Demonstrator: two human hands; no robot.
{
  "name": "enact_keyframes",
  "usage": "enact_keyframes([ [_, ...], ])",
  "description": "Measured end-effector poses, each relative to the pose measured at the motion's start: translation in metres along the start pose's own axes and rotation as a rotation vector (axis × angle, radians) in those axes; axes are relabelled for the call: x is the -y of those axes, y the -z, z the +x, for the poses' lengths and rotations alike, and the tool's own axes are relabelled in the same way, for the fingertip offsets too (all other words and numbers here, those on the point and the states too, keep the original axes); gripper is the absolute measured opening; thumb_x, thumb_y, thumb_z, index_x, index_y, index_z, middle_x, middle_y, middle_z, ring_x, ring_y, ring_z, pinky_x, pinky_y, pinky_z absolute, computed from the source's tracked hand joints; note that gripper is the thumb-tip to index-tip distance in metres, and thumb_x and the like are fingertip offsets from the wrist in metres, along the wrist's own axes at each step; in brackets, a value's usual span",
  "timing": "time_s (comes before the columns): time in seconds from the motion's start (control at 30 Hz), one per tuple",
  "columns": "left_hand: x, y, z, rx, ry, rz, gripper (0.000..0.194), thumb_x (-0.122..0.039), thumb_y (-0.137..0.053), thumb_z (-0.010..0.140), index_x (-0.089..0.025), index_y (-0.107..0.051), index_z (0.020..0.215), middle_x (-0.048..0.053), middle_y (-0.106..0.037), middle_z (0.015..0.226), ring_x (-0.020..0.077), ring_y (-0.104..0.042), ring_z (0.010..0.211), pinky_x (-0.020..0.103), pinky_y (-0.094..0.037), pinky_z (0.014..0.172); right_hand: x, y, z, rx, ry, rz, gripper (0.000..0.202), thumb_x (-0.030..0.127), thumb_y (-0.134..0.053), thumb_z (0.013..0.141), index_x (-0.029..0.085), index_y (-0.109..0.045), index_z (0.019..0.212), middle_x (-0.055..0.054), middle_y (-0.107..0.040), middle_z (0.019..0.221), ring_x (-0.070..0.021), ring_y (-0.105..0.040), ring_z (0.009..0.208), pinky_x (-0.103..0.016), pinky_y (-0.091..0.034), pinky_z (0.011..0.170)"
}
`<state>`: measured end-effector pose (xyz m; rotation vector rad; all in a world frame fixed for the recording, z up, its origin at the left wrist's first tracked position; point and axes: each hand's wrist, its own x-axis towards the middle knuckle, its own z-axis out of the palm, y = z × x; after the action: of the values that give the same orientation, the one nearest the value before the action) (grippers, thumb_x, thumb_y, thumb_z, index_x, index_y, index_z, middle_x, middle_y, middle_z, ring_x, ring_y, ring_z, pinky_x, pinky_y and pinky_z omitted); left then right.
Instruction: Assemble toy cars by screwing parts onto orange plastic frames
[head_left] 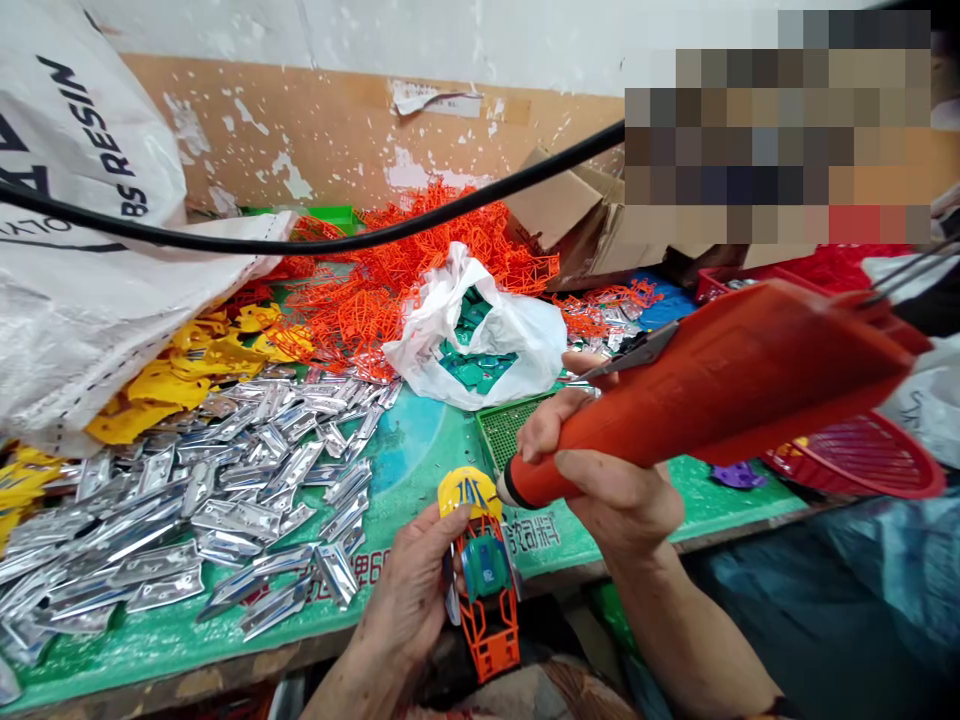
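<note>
My left hand (411, 585) is closed around the side of a toy car (486, 590) at the table's front edge. The toy has a yellow nose, an orange lattice frame and a green middle piece. Gripped in my right hand (615, 495) is a red electric screwdriver (720, 385), slanting down to the left. Its dark tip is beside the yellow nose; whether it touches a screw I cannot tell. A metal lever runs along the tool's upper side, and my fingers wrap its narrow front end.
Shiny silver parts (247, 510) cover the table's left side, with yellow parts (180, 365) behind. Orange frames (360, 300) pile at the back. A white bag (536, 335) holds green pieces. A green basket (510, 430) and a red basket (877, 460) stand right. A black cable (315, 240) crosses overhead.
</note>
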<state>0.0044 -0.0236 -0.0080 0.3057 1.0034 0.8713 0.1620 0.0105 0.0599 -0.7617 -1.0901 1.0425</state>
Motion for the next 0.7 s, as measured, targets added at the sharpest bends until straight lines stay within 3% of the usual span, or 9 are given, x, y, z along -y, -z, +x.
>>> enact_keyframes([
  [0.27, 0.004, 0.0, 0.0, -0.06, -0.018, 0.0, 0.03, -0.028, -0.084, 0.063, -0.012, -0.071, 0.085, -0.005, -0.056, 0.049, 0.0071, -0.05, 0.037, 0.016, -0.043, 0.038, -0.007, 0.005, -0.002, 0.03, 0.043, -0.149, 0.014, 0.036, -0.072, 0.067, 0.025, -0.066, 0.074, -0.002, -0.058, 0.069, -0.0207, -0.057, 0.066, -0.04, -0.053, 0.065],
  [0.57, 0.007, 0.001, -0.001, -0.105, -0.041, 0.011, 0.034, -0.029, -0.086, 0.059, -0.012, -0.069, 0.084, -0.002, -0.064, 0.054, 0.0075, -0.052, 0.037, 0.018, -0.045, 0.037, -0.019, 0.006, -0.008, 0.08, 0.024, -0.149, 0.022, 0.033, -0.072, 0.067, 0.028, -0.065, 0.087, 0.001, -0.058, 0.066, -0.0214, -0.06, 0.07, -0.042, -0.055, 0.074],
  [0.7, 0.006, 0.001, -0.002, -0.122, -0.042, 0.019, 0.034, -0.03, -0.087, 0.057, -0.012, -0.069, 0.079, -0.001, -0.066, 0.056, 0.0077, -0.053, 0.038, 0.018, -0.046, 0.039, -0.018, 0.004, -0.008, 0.055, 0.056, -0.17, 0.031, 0.034, -0.073, 0.067, 0.029, -0.063, 0.096, 0.002, -0.059, 0.064, -0.0216, -0.061, 0.067, -0.042, -0.055, 0.07],
])
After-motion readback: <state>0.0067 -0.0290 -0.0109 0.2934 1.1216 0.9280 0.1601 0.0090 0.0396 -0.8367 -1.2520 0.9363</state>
